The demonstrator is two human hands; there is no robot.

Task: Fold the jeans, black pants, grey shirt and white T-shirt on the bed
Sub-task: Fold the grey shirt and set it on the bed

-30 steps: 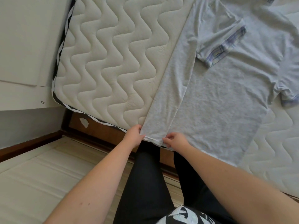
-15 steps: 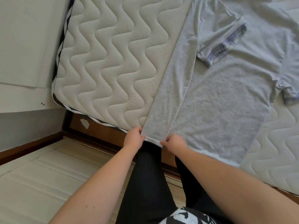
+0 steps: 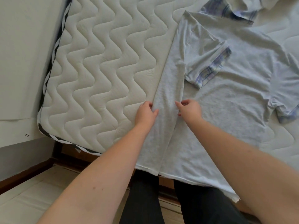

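At nine o'clock the quilted mattress (image 3: 100,65) lies bare, its striped edge running down toward the floor at seven. Just right of it, near the centre, the left hand (image 3: 145,115) rests on the outer crease of the folded-in strip of the grey shirt (image 3: 226,107), fingers bent over that crease and the thumb lying on the cloth; whether it truly pinches the fabric I cannot tell. The strip runs from six o'clock up toward one. On its far side the right hand (image 3: 189,109) sits on the strip's inner edge, fingers loosely curled, the tips touching the cloth and not clearly gripping anything.

The shirt lies flat on the bed from centre to three o'clock, one plaid-cuffed sleeve (image 3: 208,62) folded inward at one o'clock, the other sleeve (image 3: 286,113) spread out at three.

The likely trouble is the hem: it hangs past the mattress edge at six, so a pull toward the body could drag the shirt off or open the fold. Uneven pressing by the two hands could skew the strip and leave a crooked crease. The folded sleeve may slide out if the cloth beneath shifts.
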